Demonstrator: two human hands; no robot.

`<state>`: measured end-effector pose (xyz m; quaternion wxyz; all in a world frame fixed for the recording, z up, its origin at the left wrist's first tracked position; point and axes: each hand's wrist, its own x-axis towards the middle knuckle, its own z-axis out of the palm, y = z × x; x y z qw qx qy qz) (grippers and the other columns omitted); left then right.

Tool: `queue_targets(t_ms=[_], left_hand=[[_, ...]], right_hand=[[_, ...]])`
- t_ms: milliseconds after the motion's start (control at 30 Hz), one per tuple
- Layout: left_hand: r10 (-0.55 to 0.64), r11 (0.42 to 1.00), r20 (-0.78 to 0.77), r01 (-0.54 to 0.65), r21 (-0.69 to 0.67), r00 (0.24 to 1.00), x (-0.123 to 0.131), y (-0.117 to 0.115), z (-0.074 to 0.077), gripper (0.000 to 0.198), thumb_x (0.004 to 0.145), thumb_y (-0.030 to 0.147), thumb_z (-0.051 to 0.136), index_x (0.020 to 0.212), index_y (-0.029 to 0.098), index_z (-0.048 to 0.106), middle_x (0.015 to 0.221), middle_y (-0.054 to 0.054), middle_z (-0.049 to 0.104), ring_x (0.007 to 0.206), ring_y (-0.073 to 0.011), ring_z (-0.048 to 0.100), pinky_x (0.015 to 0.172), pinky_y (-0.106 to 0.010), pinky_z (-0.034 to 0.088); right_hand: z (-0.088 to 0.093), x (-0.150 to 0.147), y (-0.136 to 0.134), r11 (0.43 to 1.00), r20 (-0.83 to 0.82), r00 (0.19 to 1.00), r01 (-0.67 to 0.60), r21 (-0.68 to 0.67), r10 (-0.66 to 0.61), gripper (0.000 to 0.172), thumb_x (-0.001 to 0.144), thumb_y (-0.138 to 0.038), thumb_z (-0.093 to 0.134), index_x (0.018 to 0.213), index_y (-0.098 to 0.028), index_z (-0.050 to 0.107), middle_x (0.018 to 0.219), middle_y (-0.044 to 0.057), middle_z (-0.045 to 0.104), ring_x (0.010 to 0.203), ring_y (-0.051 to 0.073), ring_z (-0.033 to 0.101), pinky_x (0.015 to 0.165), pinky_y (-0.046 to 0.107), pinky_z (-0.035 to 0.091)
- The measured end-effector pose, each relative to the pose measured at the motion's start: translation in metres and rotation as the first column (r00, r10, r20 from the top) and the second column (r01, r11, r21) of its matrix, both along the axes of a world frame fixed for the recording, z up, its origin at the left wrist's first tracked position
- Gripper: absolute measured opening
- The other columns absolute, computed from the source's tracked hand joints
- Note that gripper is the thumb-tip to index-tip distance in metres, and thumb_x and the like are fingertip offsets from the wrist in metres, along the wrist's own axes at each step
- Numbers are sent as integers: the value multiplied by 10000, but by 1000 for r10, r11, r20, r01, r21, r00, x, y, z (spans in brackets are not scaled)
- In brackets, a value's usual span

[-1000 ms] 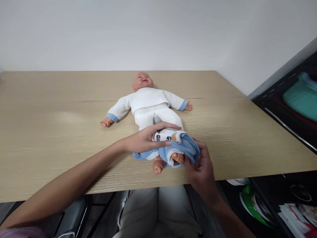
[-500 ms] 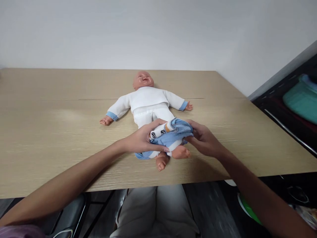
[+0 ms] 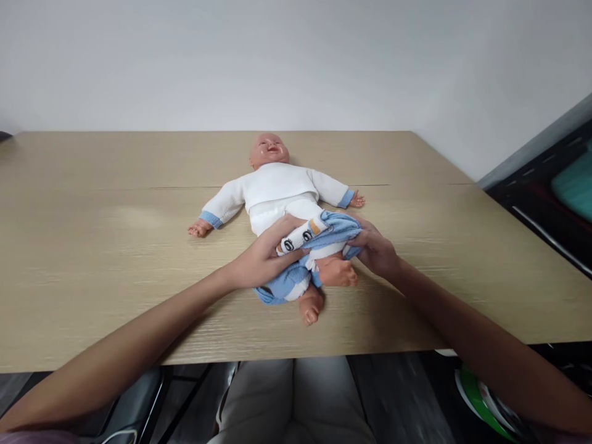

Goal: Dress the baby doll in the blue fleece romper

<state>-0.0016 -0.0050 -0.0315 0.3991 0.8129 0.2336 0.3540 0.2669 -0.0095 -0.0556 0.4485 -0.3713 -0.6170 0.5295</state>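
A baby doll [image 3: 277, 191] in a white long-sleeved top with blue cuffs lies on its back, head at the far side and feet toward me. Bunched around its lower legs is a pair of blue-and-white pants [image 3: 333, 231] with printed eyes on a white band. My left hand [image 3: 266, 253] grips the cloth from the left, thumb across the front. From the right, my right hand [image 3: 375, 246] pinches the blue edge beside the raised foot. Both bare doll feet stick out below the cloth; the doll's lower legs are mostly covered.
The wooden table [image 3: 115, 259] meets a pale wall [image 3: 208, 61] at the back. A dark shelf or case with a teal item [image 3: 576, 185] stands at the right. Below the table edge are a black chair [image 3: 139, 401] at left and a green round object [image 3: 481, 401] at right.
The pants have been pulled a little higher on the raised leg, showing more of that foot and ankle. Both hands have shifted slightly with the cloth, and the view has moved slightly.
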Motion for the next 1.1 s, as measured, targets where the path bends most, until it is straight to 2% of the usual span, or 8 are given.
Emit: queue_targets(t_ms=[100, 233, 467, 633, 700, 800, 967, 1100], left_hand=[[23, 999, 10, -23, -43, 1000, 0, -1, 3, 338, 1036, 354, 708, 1334, 199, 671, 1401, -127, 666, 1316, -300, 608, 1220, -480, 461], [51, 985, 17, -48, -166, 999, 0, -4, 6, 353, 1023, 382, 725, 1323, 212, 651, 1326, -102, 695, 1272, -299, 625, 1187, -470, 480], [42, 968, -54, -54, -244, 998, -2, 2, 9, 394, 961, 444, 793, 1231, 194, 651, 1194, -81, 689, 1140, -286, 643, 1024, -427, 547], [-5, 995, -137, -9, -103, 991, -14, -4, 22, 434, 985, 417, 777, 1334, 210, 625, 1266, -85, 683, 1190, -271, 641, 1056, -418, 528], [102, 995, -186, -100, 20, 977, -25, -11, 26, 466, 966, 450, 798, 1331, 218, 626, 1287, -92, 669, 1187, -275, 625, 1073, -437, 516], [268, 962, -283, -241, 126, 921, -46, -23, 25, 414, 951, 521, 798, 1212, 231, 661, 1236, -84, 645, 1155, -286, 593, 1063, -468, 510], [157, 976, -248, -189, -111, 956, -60, -30, 9, 279, 1036, 497, 649, 1114, 229, 641, 1204, -76, 627, 1117, -265, 617, 1012, -438, 540], [305, 905, -100, -321, -280, 947, -52, -14, -2, 333, 1044, 517, 590, 1209, 228, 616, 1075, -61, 651, 1050, -262, 626, 969, -420, 538]], right_hand=[[2, 1, -5, 998, -49, 997, 61, 13, -60, 122, 835, -396, 778, 845, -304, 698, 880, 30, 705, 939, 313, 676, 829, 441, 579], [-2, 0, -4, 994, -113, 990, 70, -86, -80, 143, 799, -282, 789, 906, -269, 695, 815, -35, 633, 766, 193, 595, 744, 317, 529], [-6, 0, -8, 981, -185, 983, -28, -191, -8, 486, 745, -379, 863, 1210, -302, 743, 1200, 25, 802, 1197, 321, 715, 1101, 462, 541], [-3, 6, -12, 976, -151, 983, -126, -179, 100, 609, 785, -618, 858, 1288, -290, 752, 1296, 68, 802, 1241, 370, 717, 1139, 543, 539], [-4, 6, -11, 985, -96, 993, -86, -150, 72, 634, 817, -654, 856, 1333, -305, 733, 1315, 61, 788, 1228, 347, 717, 1119, 513, 551], [-2, 2, -9, 997, 48, 998, 52, -48, -50, 453, 891, -601, 847, 1230, -315, 758, 1184, 31, 775, 1114, 281, 705, 1006, 404, 576], [14, -6, 1, 978, 111, 978, 162, 131, -176, 320, 916, -580, 824, 952, -273, 740, 877, -3, 652, 854, 209, 598, 772, 306, 515], [13, -18, 28, 970, 86, 966, 237, 62, -242, 409, 861, -647, 840, 945, -273, 700, 820, -23, 635, 772, 189, 559, 687, 291, 469]])
